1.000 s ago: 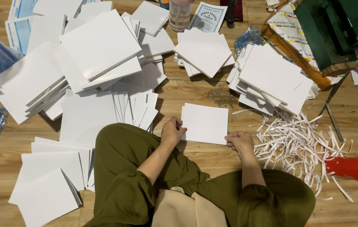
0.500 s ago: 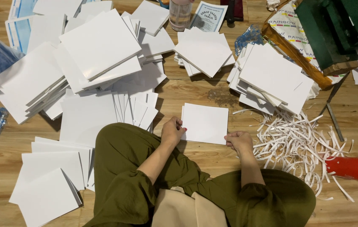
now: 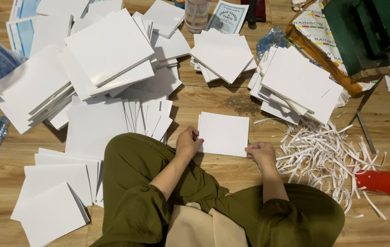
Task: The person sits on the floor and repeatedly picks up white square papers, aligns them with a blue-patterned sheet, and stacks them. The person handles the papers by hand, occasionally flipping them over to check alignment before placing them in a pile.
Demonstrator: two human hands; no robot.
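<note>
In the head view, a small white paper stack [image 3: 224, 134] is seen lying flat on the wooden floor [image 3: 213, 98], just in front of the seated person's knees. Its near-left edge is gripped by the left hand [image 3: 189, 142], fingers curled together upon it. Its near-right corner is touched by the right hand [image 3: 260, 153], fingers bunched; whether the corner is pinched cannot be told. Right of the stack, a heap of white paper strips [image 3: 323, 153] is spread. Left of it, fanned white sheets [image 3: 149, 120] are laid; beyond it, a tilted pile of white squares [image 3: 222, 54] is set.
</note>
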